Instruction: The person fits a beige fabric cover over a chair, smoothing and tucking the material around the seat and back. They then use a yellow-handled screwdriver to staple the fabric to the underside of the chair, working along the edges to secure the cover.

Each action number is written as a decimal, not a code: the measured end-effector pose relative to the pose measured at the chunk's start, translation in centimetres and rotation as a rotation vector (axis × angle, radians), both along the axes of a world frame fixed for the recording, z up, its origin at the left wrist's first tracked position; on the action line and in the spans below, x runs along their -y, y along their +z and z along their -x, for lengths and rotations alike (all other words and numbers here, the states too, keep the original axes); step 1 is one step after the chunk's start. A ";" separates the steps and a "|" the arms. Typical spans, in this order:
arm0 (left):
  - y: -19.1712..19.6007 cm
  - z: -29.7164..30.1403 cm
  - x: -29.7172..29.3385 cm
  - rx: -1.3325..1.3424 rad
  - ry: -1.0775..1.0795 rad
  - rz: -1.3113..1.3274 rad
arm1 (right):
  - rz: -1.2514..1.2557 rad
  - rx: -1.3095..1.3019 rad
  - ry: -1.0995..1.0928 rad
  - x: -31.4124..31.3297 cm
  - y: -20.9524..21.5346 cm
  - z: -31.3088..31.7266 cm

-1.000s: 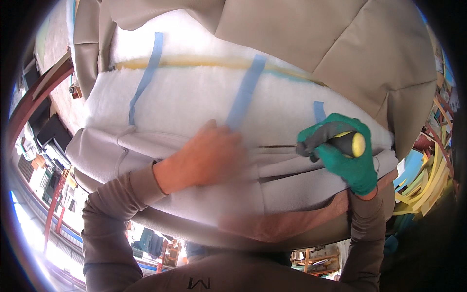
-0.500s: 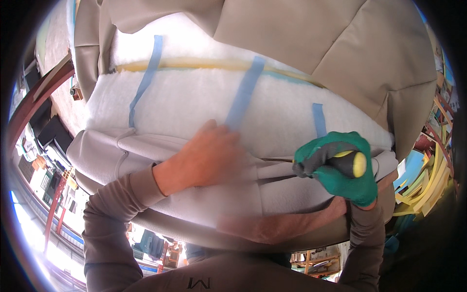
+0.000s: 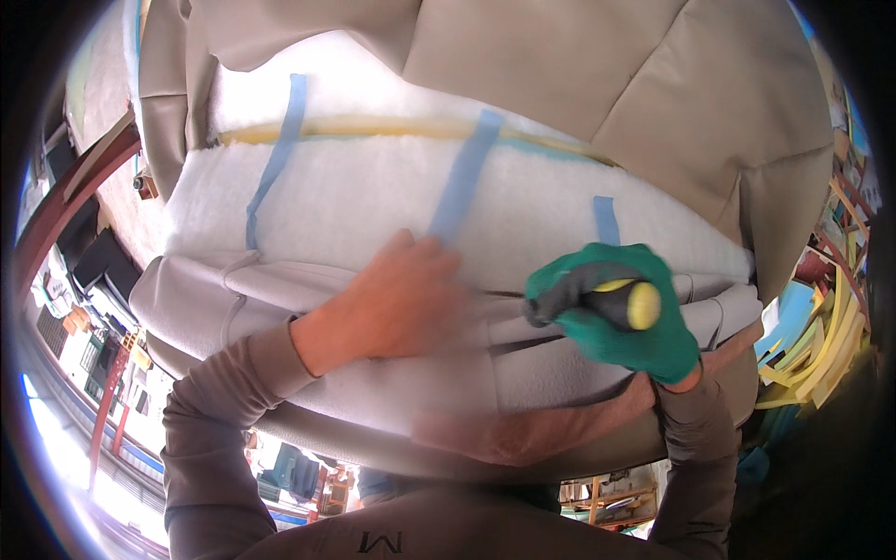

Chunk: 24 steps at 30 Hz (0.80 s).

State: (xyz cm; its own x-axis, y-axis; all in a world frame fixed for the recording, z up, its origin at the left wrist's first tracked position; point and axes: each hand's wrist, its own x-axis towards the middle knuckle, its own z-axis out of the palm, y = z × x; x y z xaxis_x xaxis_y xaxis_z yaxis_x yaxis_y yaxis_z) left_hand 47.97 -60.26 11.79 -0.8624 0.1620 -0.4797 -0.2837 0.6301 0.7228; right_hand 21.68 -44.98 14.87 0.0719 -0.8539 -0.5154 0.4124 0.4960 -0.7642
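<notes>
My bare left hand (image 3: 383,294) is closed at the lower end of the middle blue strap (image 3: 467,173), pressed down on folds of grey fabric (image 3: 191,289). Its fingertips are hidden and partly blurred. My right hand (image 3: 616,313), in a green and grey glove, is wrapped round a screwdriver-like tool with a black and yellow handle (image 3: 642,306). The thin dark shaft (image 3: 504,294) points left towards my left hand; I cannot make out its tip. White fibre padding (image 3: 345,187) lies beyond both hands, crossed by a left blue strap (image 3: 271,168) and a short right one (image 3: 607,219).
Brown leather-like cover (image 3: 560,65) is folded back over the far side. A yellow foam edge (image 3: 373,126) shows between padding layers. A reddish-brown strip (image 3: 523,439) hangs along the near edge. Yellow foam offcuts (image 3: 826,345) lie at right; a red metal frame (image 3: 79,177) stands left.
My right hand has moved left with the tool, bringing it closer to my left hand. The left hand keeps nearly the same place on the strap and fabric.
</notes>
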 end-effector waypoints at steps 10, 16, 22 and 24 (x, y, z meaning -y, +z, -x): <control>0.2 0.0 0.2 0.034 -0.052 0.019 | -0.080 0.001 -0.089 -1.5 0.6 2.1; 0.3 0.2 0.1 0.052 -0.073 0.009 | -0.214 -0.012 0.025 -1.1 -0.9 0.0; 0.1 -0.1 0.2 0.023 -0.032 -0.002 | -0.186 0.010 -0.034 -0.8 0.5 2.5; 0.1 -0.1 0.1 0.024 -0.033 -0.004 | -0.204 0.038 -0.079 -0.6 0.8 2.5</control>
State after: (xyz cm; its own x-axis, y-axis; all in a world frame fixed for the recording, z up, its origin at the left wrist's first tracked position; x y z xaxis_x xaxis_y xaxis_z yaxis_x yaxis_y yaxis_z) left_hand 48.05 -60.41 11.94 -0.8446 0.1922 -0.4998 -0.2801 0.6370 0.7182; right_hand 19.14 -44.37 15.70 0.0309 -0.7357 -0.6765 0.4826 0.6037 -0.6345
